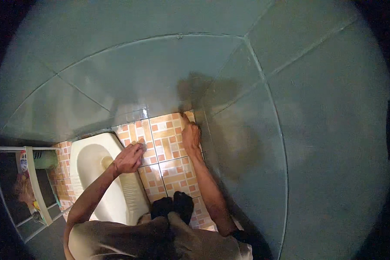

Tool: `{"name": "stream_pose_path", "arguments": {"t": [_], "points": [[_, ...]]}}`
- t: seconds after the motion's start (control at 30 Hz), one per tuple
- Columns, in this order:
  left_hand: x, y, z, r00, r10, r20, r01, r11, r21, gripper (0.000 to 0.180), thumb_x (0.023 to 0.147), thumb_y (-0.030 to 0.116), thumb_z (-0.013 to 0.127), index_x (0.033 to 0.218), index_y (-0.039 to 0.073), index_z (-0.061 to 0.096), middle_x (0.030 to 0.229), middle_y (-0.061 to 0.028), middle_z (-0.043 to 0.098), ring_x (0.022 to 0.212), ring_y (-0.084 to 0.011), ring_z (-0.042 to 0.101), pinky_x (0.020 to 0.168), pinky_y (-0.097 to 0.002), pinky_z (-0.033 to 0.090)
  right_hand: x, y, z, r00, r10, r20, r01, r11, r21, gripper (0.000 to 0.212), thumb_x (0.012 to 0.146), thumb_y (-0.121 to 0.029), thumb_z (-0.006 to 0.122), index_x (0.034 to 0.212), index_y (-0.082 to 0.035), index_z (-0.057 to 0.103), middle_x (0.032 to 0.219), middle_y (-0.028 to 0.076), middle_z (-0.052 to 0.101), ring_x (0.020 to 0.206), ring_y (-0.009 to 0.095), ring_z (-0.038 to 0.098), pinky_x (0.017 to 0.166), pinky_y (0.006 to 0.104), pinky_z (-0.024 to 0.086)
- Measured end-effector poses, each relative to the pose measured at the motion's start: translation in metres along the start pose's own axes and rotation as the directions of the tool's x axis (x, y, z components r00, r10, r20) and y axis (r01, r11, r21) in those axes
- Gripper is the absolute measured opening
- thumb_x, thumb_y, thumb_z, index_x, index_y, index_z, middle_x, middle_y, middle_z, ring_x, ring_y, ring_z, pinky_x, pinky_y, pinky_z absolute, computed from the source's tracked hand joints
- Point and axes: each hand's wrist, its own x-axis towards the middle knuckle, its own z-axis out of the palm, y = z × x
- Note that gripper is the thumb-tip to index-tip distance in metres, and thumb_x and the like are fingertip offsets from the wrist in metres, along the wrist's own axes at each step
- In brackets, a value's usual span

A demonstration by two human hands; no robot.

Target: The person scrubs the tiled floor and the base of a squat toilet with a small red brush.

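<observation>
My right hand (191,138) reaches into the far right corner of the tiled floor (162,134), where the two walls meet. Its fingers are mostly bent, and a dark, narrow shape at the fingertips touches or nearly touches the corner; whether this is a finger or a small held thing, I cannot make out. Over the tiles just right of the cream squat toilet (126,190), my left hand (130,158) hangs with loosely bent fingers slightly apart. Nothing shows in it.
Grey-green walls (138,73) rise ahead and on the right, with dark shadows near the corner. A white-framed rack (37,186) holding a green basket (45,159) and other items stands at the left. My dark-covered feet (173,206) are on the tiles below.
</observation>
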Motion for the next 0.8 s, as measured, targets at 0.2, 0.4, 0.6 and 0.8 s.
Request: {"name": "stream_pose_path", "arguments": {"t": [0.2, 0.4, 0.6, 0.8], "points": [[0.0, -0.002, 0.003, 0.994, 0.06, -0.092, -0.06, 0.998, -0.005, 0.038, 0.08, 0.01, 0.056, 0.116, -0.003, 0.056, 0.119, -0.022, 0.052, 0.105, -0.0399, 0.056, 0.095, -0.0484, 0.046, -0.004, -0.012, -0.019, 0.989, 0.145, 0.01, -0.145, 0.989, 0.015, 0.057, 0.09, 0.005, 0.052, 0.145, -0.009, 0.047, 0.072, 0.025, 0.065, 0.068, 0.041, 0.068, 0.061, 0.0498, 0.055], [0.004, 0.001, -0.003, 0.997, 0.047, -0.056, -0.049, 0.998, -0.029, 0.04, 0.076, 0.01, 0.058, 0.114, -0.004, 0.057, 0.117, -0.0222, 0.052, 0.101, -0.0381, 0.055, 0.092, -0.0473, 0.045, 0.006, -0.01, 0.006, 0.968, 0.249, -0.032, -0.249, 0.968, 0.003, 0.058, 0.091, 0.002, 0.054, 0.147, -0.011, 0.044, 0.073, 0.025, 0.065, 0.068, 0.041, 0.068, 0.062, 0.0512, 0.055], [0.003, -0.001, -0.001, 0.995, 0.05, -0.087, -0.054, 0.998, -0.044, 0.04, 0.076, 0.011, 0.057, 0.113, -0.004, 0.057, 0.114, -0.0216, 0.052, 0.1, -0.0372, 0.054, 0.091, -0.0468, 0.045, 0.004, -0.01, -0.006, 0.977, 0.209, 0.042, -0.208, 0.978, -0.034, 0.057, 0.093, -0.001, 0.054, 0.147, -0.014, 0.045, 0.081, 0.026, 0.067, 0.075, 0.041, 0.068, 0.064, 0.051, 0.055], [0.003, -0.002, 0.001, 0.991, 0.083, -0.103, -0.085, 0.996, -0.015, 0.039, 0.075, 0.011, 0.057, 0.112, -0.003, 0.056, 0.114, -0.021, 0.051, 0.1, -0.0371, 0.054, 0.091, -0.0469, 0.044, 0.003, -0.003, 0.001, 0.99, 0.121, 0.073, -0.117, 0.992, -0.048, 0.053, 0.09, 0.002, 0.055, 0.142, -0.006, 0.049, 0.084, 0.026, 0.068, 0.076, 0.039, 0.07, 0.065, 0.0488, 0.056]]}}
